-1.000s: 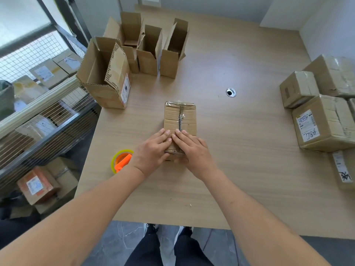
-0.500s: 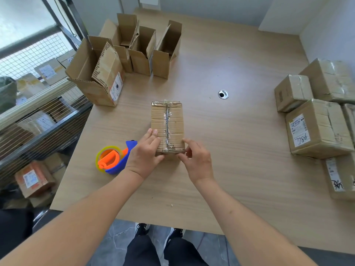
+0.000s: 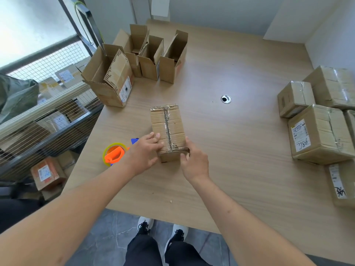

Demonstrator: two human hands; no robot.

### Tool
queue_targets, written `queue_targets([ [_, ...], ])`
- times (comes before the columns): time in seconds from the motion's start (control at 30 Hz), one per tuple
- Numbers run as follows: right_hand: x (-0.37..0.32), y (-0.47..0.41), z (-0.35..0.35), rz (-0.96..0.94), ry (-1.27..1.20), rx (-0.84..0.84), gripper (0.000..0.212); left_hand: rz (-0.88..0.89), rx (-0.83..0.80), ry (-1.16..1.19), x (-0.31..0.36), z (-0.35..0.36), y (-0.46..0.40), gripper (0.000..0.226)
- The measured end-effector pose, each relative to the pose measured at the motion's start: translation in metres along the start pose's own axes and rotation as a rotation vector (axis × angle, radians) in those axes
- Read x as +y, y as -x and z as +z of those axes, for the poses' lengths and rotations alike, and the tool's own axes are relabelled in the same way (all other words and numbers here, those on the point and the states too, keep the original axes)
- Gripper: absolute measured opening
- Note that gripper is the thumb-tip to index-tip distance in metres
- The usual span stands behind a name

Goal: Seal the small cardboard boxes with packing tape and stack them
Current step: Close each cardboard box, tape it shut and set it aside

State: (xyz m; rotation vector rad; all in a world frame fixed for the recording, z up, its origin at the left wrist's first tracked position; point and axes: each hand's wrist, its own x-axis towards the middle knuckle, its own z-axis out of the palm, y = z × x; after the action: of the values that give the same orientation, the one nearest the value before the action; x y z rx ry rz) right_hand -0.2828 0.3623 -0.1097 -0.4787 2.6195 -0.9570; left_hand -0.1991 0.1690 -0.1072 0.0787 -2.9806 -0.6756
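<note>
box (image 3: 169,129): matt cardboard, glossy crinkled tape | table (image 3: 240,150): smooth wood-grain | dispenser (image 3: 114,154): plastic

Wooden table (image 3: 249,150) by pale walls (image 3: 221,12), bright window (image 3: 28,25), grey tiled floor (image 3: 107,239)

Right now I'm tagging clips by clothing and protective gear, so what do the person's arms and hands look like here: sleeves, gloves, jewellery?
Both forearms are bare as far up as the picture shows; no sleeve cuff is in view. The left hand and the right hand wear no gloves. No watch, bracelet or ring shows on the visible sides. Nothing is written or marked on them.
</note>
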Motion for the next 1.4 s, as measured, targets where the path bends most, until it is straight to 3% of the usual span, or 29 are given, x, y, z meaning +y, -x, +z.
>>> queue_targets([
  [0.1,-0.009,0.004,-0.005,-0.083,0.018,-0.132,0.082,-0.059,0.000,0.003,-0.005,0.000,0.009,0.063],
  [0.23,-0.013,0.006,-0.004,-0.020,0.103,-0.219,0.100,-0.133,0.048,0.041,0.006,-0.004,0.011,0.052],
  [0.4,-0.017,0.005,-0.004,0.059,0.372,-0.136,0.123,0.032,0.094,0.026,0.022,-0.003,0.004,0.043],
  [0.53,-0.025,0.001,-0.002,0.089,0.490,-0.127,0.128,0.201,0.027,0.000,0.004,-0.005,-0.006,0.032],
  [0.63,-0.030,-0.002,0.001,0.138,0.540,-0.122,0.128,0.312,-0.039,-0.024,-0.010,-0.010,-0.019,0.040],
  [0.8,-0.030,-0.006,-0.006,0.100,0.727,-0.075,0.110,0.144,-0.107,0.028,-0.023,-0.012,-0.041,0.055],
  [0.97,-0.025,-0.013,-0.015,0.133,0.710,-0.064,0.104,0.099,-0.345,-0.096,-0.038,-0.010,-0.046,0.051],
  [1.1,-0.028,-0.010,-0.010,0.143,0.718,-0.106,0.107,0.087,-0.335,-0.133,-0.034,-0.004,-0.044,0.052],
  [1.3,-0.030,-0.016,-0.006,0.225,0.530,-0.254,0.110,0.052,-0.362,-0.201,-0.014,-0.011,-0.037,0.056],
  [1.4,-0.021,-0.026,-0.011,0.170,0.452,-0.291,0.099,0.094,-0.352,-0.200,-0.005,-0.016,-0.028,0.055],
])
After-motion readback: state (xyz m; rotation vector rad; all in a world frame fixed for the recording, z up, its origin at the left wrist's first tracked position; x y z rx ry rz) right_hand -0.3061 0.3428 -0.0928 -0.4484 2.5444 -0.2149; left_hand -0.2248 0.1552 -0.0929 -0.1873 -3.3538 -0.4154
